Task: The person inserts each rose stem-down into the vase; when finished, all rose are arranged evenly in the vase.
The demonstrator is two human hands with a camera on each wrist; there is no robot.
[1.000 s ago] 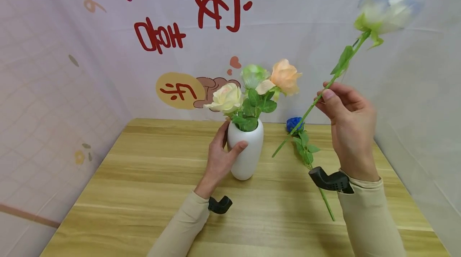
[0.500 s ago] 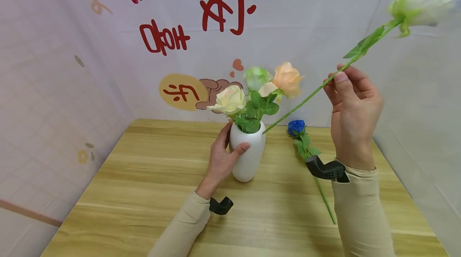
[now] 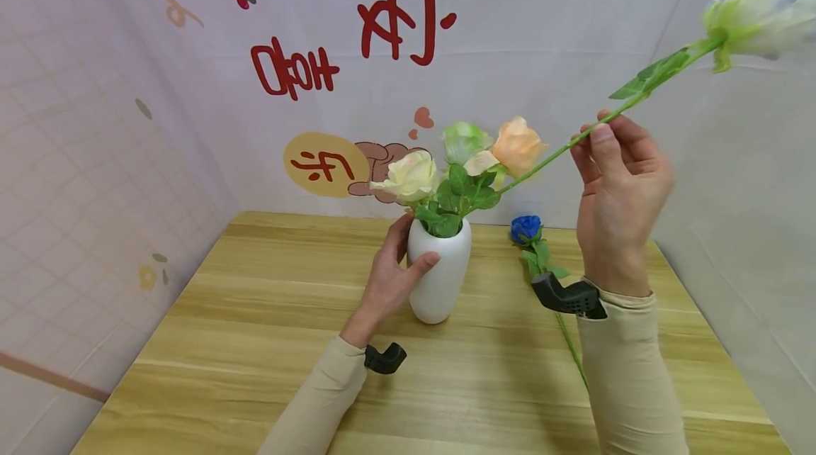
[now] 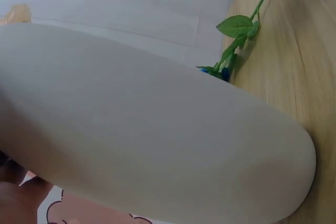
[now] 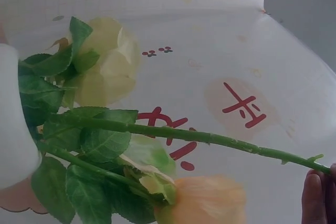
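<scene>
My left hand (image 3: 395, 274) holds the white vase (image 3: 441, 278) upright on the table, fingers behind it and thumb across its front. In the vase stand a cream rose (image 3: 408, 177), a green-white rose (image 3: 464, 142) and a peach rose (image 3: 518, 146). Between thumb and fingers, my right hand (image 3: 621, 182) pinches the stem of a white-blue rose (image 3: 768, 8), its bloom at the upper right. That stem slants down to the vase's mouth, its lower end among the leaves (image 5: 63, 129) in the right wrist view. The vase wall (image 4: 147, 124) fills most of the left wrist view.
A blue rose (image 3: 525, 228) lies on the wooden table (image 3: 255, 320) right of the vase, its stem partly behind my right wrist camera (image 3: 570, 297). White cloth walls with red characters (image 3: 408, 19) rise behind and at both sides.
My right hand has tilted the white-blue rose toward the right and brought its stem's lower end from above the blue rose to the vase's mouth. My left hand stays on the vase.
</scene>
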